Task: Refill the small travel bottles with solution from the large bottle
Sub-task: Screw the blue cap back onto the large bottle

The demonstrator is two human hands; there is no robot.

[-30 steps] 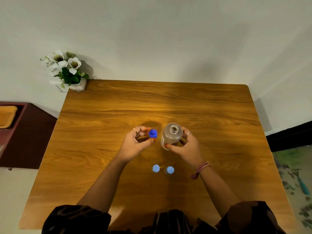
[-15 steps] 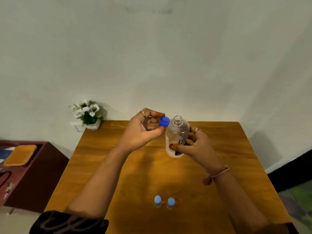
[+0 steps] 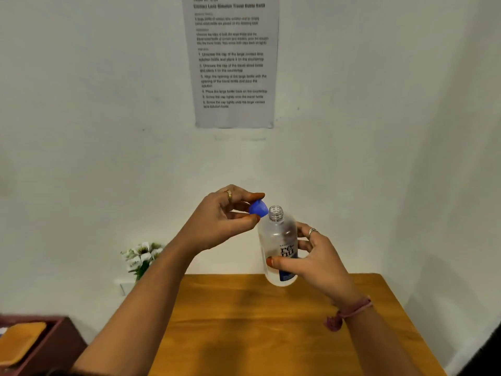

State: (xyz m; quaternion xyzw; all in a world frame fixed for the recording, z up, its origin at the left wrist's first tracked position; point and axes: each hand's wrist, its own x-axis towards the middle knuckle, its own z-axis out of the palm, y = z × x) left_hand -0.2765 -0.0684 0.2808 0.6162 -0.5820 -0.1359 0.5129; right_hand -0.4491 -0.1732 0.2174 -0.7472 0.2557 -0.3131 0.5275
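Fingers (image 3: 252,196) and thumb of the left hand (image 3: 219,226) pinch the blue cap (image 3: 258,207), held just beside the open neck of the large bottle (image 3: 279,240). Curled round that bottle's lower body, the right hand (image 3: 314,259) grips it upright above the far edge of the wooden table (image 3: 271,321), thumb on the label. Below and left of the left hand's fingers sit white flowers (image 3: 142,255); above them a printed sheet (image 3: 233,61) hangs on the wall.

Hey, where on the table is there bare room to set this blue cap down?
Bare wood lies on the wooden table between the forearms, below the large bottle, and out to its right edge. The left hand pinches the blue cap; the right hand holds the bottle. The near edge is out of view.
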